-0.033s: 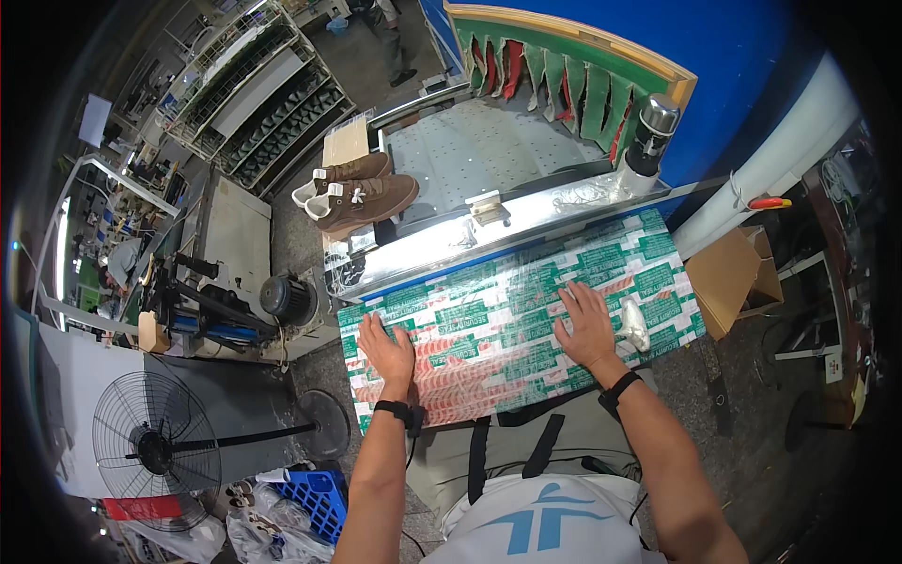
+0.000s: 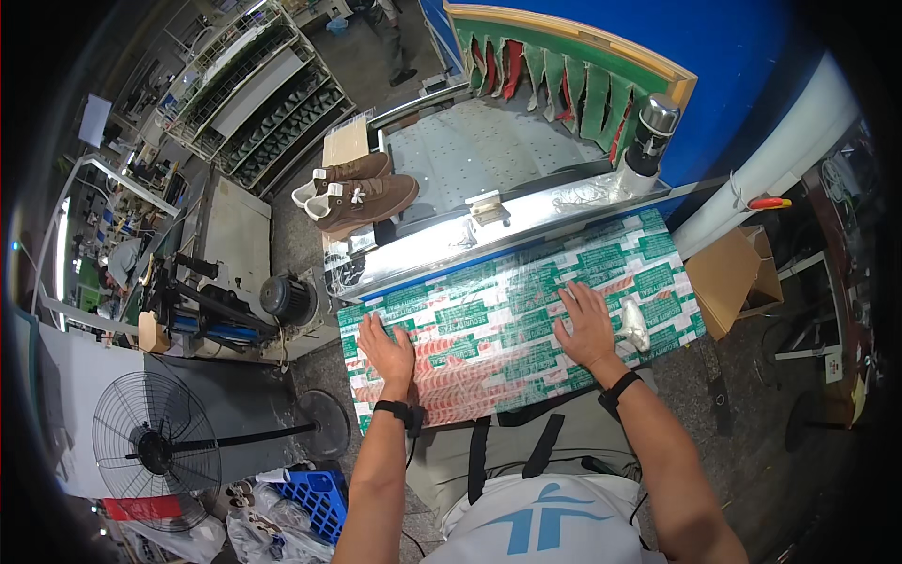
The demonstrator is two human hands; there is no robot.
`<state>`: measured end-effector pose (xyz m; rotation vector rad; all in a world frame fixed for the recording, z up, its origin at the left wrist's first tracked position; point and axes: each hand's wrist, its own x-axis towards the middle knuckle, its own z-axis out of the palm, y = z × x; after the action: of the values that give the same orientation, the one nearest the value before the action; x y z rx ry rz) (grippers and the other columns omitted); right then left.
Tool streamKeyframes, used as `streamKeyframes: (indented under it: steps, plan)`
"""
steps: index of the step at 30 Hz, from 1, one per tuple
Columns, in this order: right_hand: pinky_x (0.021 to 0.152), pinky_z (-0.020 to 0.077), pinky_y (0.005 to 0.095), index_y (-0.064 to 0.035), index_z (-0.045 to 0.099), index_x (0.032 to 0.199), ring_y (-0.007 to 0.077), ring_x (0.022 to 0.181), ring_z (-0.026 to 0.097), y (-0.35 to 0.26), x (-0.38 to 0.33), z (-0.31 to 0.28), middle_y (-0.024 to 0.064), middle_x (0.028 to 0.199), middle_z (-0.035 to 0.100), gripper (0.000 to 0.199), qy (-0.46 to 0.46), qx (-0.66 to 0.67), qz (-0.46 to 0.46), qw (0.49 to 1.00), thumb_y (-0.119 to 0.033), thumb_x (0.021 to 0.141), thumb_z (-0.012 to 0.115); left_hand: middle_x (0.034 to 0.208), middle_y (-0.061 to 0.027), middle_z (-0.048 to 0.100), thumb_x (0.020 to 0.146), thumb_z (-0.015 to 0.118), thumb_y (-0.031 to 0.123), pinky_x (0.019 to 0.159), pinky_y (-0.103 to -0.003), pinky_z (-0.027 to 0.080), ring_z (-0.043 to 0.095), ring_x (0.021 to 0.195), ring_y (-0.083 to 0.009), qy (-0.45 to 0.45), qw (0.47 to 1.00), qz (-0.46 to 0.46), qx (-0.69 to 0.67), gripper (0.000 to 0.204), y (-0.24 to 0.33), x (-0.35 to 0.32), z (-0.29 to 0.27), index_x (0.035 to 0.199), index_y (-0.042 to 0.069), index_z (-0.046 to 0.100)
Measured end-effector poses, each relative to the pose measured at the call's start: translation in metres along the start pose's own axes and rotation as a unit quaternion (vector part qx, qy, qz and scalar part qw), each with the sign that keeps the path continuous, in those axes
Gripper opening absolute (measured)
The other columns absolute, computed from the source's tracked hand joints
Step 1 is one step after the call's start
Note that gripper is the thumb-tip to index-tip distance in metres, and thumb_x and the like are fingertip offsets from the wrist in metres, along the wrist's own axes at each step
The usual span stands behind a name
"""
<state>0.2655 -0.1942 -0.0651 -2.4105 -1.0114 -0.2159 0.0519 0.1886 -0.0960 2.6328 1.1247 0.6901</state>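
Observation:
A board (image 2: 489,338) covered in green, white and red printed tape lies over my lap, against the front of a metal-topped bench. My left hand (image 2: 385,350) rests flat on its left part, fingers spread, holding nothing. On the right part lies my right hand (image 2: 586,326), palm down and fingers apart, also holding nothing. Just right of that hand sits a small crumpled white bundle (image 2: 633,324); I cannot make out what it is. A pair of brown shoes (image 2: 371,202) with white linings stands at the bench's left end.
Behind the metal ledge (image 2: 423,266) is a perforated grey bed (image 2: 451,141) leading to green and red curtain strips (image 2: 573,94). A dark flask (image 2: 650,136) stands at the right end. A cardboard box (image 2: 728,282) is at right; a fan (image 2: 155,449) and blue crate (image 2: 315,503) at left.

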Motion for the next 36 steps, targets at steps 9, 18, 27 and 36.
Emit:
streamKeyframes:
  steps: [9,18,27,36]
  plan:
    - [0.129,0.0356,0.0559,-0.0043,0.061,0.151,0.0414,0.150,0.050,0.004,0.001,-0.001,0.0209,0.158,0.056,0.059,0.001,0.002,-0.002,1.000,-0.027,0.097,0.070,0.168,-0.0287,0.044,0.107,0.060,0.028,0.135,-0.063,0.018,0.033,0.161,-0.0484,-0.019,1.000,-0.014,0.002,0.061,0.006,0.002,-0.002,0.158,-0.004,0.050]
    - [0.129,0.0359,0.0568,-0.0060,0.063,0.149,0.0423,0.150,0.050,0.003,-0.001,-0.012,0.0214,0.157,0.057,0.059,-0.007,-0.009,0.006,1.000,-0.028,0.095,0.072,0.165,-0.0295,0.050,0.100,0.067,0.026,0.133,-0.060,0.024,0.039,0.157,-0.0486,0.030,0.999,0.042,0.009,0.066,-0.030,-0.004,0.030,0.156,-0.006,0.053]
    - [0.131,0.0335,0.0552,-0.0043,0.059,0.153,0.0392,0.154,0.045,-0.005,0.000,0.007,0.0200,0.161,0.054,0.059,-0.009,0.002,0.004,1.000,-0.034,0.102,0.067,0.168,-0.0247,0.049,0.107,0.063,0.023,0.131,-0.057,0.028,0.043,0.156,-0.0440,0.021,0.999,0.031,0.035,0.058,-0.044,0.003,0.020,0.158,-0.003,0.053]
    - [0.132,0.0312,0.0538,-0.0051,0.058,0.156,0.0372,0.154,0.044,0.005,-0.003,-0.003,0.0186,0.163,0.052,0.060,-0.015,-0.009,0.009,1.000,-0.036,0.106,0.063,0.169,-0.0236,0.046,0.112,0.057,0.026,0.130,-0.058,0.030,0.043,0.154,-0.0437,0.001,0.998,0.007,0.056,0.054,-0.018,0.001,0.018,0.159,0.002,0.053]
